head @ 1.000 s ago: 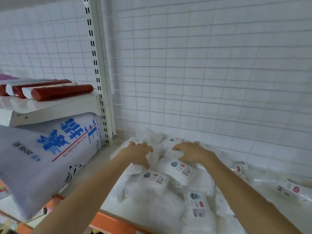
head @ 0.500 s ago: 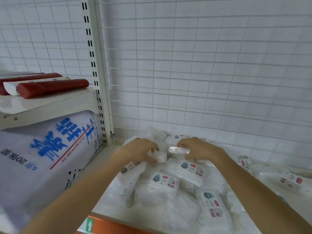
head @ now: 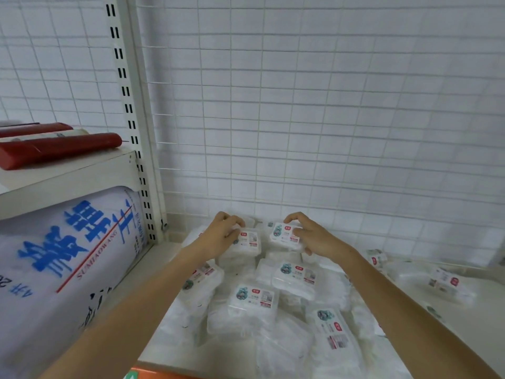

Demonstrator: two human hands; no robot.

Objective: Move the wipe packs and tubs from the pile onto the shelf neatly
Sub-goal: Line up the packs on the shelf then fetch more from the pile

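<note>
A heap of white wipe packs [head: 254,296] with teal and red labels covers the white shelf [head: 161,263]. At the back of the heap my left hand [head: 222,236] grips one pack [head: 247,243], fingers curled over its left edge. Beside it, my right hand [head: 314,237] grips a second pack [head: 285,233] from the right, fingers over its top. Both packs lie label up, side by side near the wire grid back wall. I cannot make out any tubs.
A slotted white upright [head: 131,113] bounds the shelf on the left. Left of it a large white sack with blue writing [head: 62,255] lies under a shelf holding red rolls [head: 60,147]. More packs [head: 442,280] lie scattered at right. An orange edge [head: 153,373] runs along the shelf front.
The view has tilted down and come closer. Both hands have shifted toward the back of the heap, and each now holds a pack lying label up.
</note>
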